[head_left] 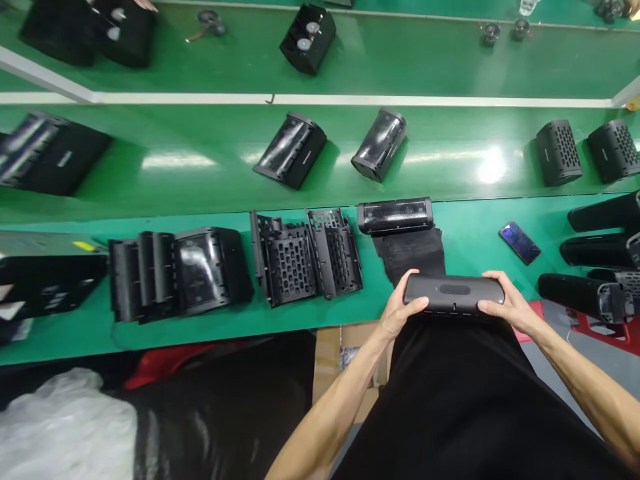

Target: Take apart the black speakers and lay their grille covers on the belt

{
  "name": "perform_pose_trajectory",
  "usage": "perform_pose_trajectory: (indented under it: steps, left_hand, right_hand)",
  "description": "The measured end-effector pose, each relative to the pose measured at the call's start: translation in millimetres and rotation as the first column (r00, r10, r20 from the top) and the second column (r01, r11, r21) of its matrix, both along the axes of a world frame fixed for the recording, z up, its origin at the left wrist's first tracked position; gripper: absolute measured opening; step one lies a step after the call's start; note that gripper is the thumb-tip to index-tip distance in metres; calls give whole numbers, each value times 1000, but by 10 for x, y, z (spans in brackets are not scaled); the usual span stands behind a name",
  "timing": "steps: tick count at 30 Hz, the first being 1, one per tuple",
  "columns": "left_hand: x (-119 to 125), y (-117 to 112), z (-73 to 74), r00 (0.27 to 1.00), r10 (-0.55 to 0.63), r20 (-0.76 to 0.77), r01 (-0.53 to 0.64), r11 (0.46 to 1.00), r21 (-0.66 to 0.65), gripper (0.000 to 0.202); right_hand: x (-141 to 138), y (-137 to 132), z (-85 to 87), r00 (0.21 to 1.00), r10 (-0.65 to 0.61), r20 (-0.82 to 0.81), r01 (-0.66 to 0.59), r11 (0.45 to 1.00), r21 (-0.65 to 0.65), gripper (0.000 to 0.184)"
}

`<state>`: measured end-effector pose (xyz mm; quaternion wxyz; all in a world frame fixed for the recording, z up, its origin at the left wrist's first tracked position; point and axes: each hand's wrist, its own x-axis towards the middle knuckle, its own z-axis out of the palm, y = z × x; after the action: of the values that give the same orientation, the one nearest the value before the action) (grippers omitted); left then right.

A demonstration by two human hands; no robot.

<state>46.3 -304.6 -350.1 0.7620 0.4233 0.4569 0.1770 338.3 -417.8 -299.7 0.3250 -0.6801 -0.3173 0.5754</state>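
Currently black speaker housing (454, 293) is held at green bench's (473, 233) near edge, long axis 9-to-3 o'clock. Left hand (406, 303) grips the 9 o'clock end, right hand (506, 303) the 3 o'clock end. Black cloth (415, 253) at 11 o'clock, glossy-fronted speaker (395, 215) at its far end. Phone (520, 242), 2 o'clock. Perforated shells (293, 263), 9 o'clock.

Hands: left hand (401, 308) and right hand (509, 303) grip opposite ends of a black casing (453, 295), its oval inset (455, 290) facing upward.
Worktop (473, 230): green; a black cloth (414, 252) lies just beyond the casing, with a glossy-fronted unit (395, 215) at its far edge.
Left of cloth: perforated panels (291, 260) lie close together, then grouped shells (164, 270).
Right of cloth: a phone (520, 242) lies near long dark housings (603, 212).
Far strip (200, 133): two glossy units (291, 150) at mid-width; two perforated boxes (559, 153) at right.
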Motion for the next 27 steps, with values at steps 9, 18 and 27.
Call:
perform_pose_trajectory:
  steps: [9,18,27]
  left_hand:
    - [19,76,-160,997,37,75,-30,996,-82,102]
    - [32,249,-66,1000,-23,9,24,999,-45,122]
    - [452,892,-106,966,243,90,-256,950,181,115]
  right_hand:
    - [57,42,-147,998,-34,-48,34,999,-7,84]
    - [232,94,-264,981,-15,-192,6,999,-45,99]
    - [342,826,-458,938,-267,-219,289,954,75,96]
